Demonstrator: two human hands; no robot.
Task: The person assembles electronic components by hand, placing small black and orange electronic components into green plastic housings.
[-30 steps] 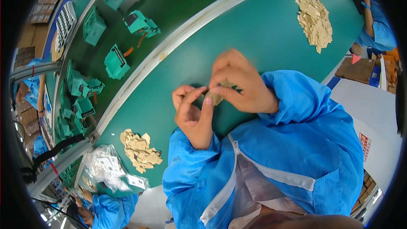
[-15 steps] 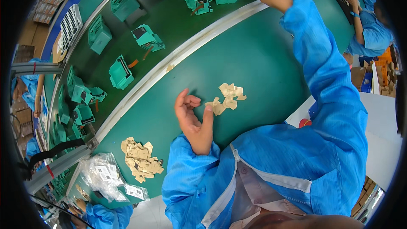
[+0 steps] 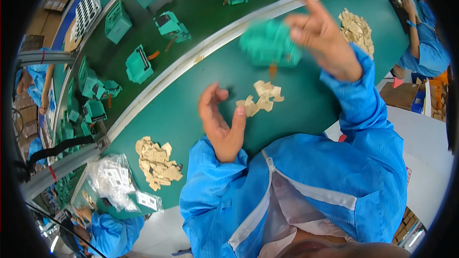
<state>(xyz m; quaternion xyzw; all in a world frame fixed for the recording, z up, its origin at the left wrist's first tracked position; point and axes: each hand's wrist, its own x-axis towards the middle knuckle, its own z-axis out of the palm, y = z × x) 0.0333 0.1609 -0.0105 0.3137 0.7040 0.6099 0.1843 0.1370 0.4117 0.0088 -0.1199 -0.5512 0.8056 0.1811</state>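
My right hand [image 3: 327, 43] is over the far right of the green work table, with its index finger stretched out. Its thumb and bent fingers meet the right edge of a green plastic housing [image 3: 267, 45], which is smeared by motion. An orange strip [image 3: 273, 70] hangs from the housing's near side. My left hand [image 3: 221, 126] hovers palm-up with loosely curled fingers, thumb apart, nothing in it. Beside its thumb lies a small group of tan paper-like scraps [image 3: 264, 98].
Across a white rail [image 3: 186, 62], several green housings [image 3: 138, 64] sit on a dark green belt. Tan scraps lie heaped at left [image 3: 158, 162] and far right [image 3: 356, 31]. A clear plastic bag [image 3: 112, 181] rests at the table's left end. Other people in blue sleeves [image 3: 423, 50] work nearby.
My right hand has drawn back from the belt toward me, bringing a green housing over the table. The far-right heap of scraps has come into view. My left hand stays about the same.
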